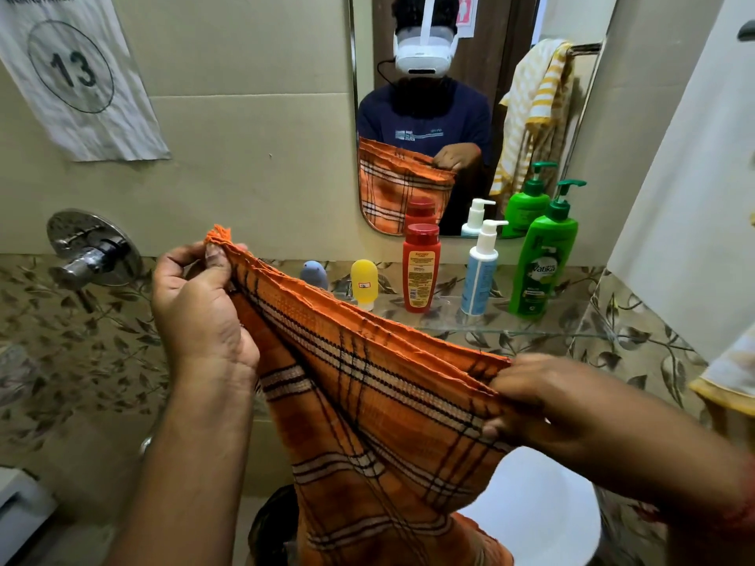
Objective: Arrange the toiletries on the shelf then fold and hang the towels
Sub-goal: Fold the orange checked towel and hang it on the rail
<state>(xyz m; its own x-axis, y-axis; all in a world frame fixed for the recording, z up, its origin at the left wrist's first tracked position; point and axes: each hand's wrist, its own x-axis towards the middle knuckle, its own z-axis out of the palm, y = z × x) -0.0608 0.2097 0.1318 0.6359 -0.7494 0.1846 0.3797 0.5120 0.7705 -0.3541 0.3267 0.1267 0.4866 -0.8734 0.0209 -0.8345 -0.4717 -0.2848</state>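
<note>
both hands [204, 308] [543, 406] pinch the orange towel's [380, 422] top edge, stretched taut.

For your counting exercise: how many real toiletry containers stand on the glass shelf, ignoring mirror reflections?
5, left to right: blue-grey tube, partly behind the towel; yellow tube; red bottle; white pump bottle; green pump bottle. The towel may hide more.

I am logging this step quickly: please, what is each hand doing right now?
Left hand: closed, pinching one top corner of the orange checked towel.
Right hand: closed, gripping the other end of the towel's top edge.
</note>
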